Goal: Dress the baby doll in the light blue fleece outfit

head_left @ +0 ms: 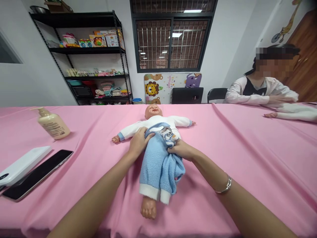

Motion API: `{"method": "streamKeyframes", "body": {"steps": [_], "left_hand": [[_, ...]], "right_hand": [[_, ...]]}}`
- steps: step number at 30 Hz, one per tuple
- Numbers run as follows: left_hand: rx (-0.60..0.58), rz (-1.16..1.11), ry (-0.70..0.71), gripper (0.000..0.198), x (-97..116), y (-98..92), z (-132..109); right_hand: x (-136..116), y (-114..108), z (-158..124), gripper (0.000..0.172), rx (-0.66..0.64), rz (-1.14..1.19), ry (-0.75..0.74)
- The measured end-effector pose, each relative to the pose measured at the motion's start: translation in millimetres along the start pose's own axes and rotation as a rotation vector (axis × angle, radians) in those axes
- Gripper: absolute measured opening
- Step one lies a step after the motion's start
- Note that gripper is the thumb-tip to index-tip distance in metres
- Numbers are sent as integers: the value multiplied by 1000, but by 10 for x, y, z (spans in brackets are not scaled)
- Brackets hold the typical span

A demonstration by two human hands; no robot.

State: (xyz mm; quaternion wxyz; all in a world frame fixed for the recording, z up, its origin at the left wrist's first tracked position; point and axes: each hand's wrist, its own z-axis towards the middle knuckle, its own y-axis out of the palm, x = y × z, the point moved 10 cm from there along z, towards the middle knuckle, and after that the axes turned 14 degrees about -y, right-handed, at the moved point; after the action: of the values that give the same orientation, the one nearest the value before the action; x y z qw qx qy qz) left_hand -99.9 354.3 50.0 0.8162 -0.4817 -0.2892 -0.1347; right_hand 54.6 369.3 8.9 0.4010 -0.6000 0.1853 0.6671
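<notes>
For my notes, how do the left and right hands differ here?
The left hand lies flat on the blue fleece garment; the right hand pinches its fabric. The right wrist wears a silver bangle; the left wrist shows none. Both hands are bare.

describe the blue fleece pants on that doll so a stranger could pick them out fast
On the long pink-covered table, a baby doll lies on its back near the middle. Light-blue fleece trousers sit over its lower half, under the person's left hand and right hand. Their fuzzy pile and white cuffs set them apart from the doll's white top.
</notes>
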Motion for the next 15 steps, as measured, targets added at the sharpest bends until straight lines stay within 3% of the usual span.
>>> {"method": "streamKeyframes", "body": {"steps": [3,5,7,9,12,15], "left_hand": [[130,140,-126,42,-71,-403,28],[15,175,-258,51,-185,-442,22],[-283,64,-348,63,-241,-183,-84],[-515,-158,-340,58,-119,113,-252],[-620,-547,-317,48,110,352,-400],[-693,-881,-483,51,102,470,-457]], "right_hand": [[-128,-21,61,44,-6,-78,-170],[-197,-34,92,39,12,-157,-272],[-202,-46,107,37,48,-236,-294],[-189,-37,105,34,75,-281,-275],[-142,-21,73,34,111,-107,-190],[-68,33,17,49,80,282,-37]]}}
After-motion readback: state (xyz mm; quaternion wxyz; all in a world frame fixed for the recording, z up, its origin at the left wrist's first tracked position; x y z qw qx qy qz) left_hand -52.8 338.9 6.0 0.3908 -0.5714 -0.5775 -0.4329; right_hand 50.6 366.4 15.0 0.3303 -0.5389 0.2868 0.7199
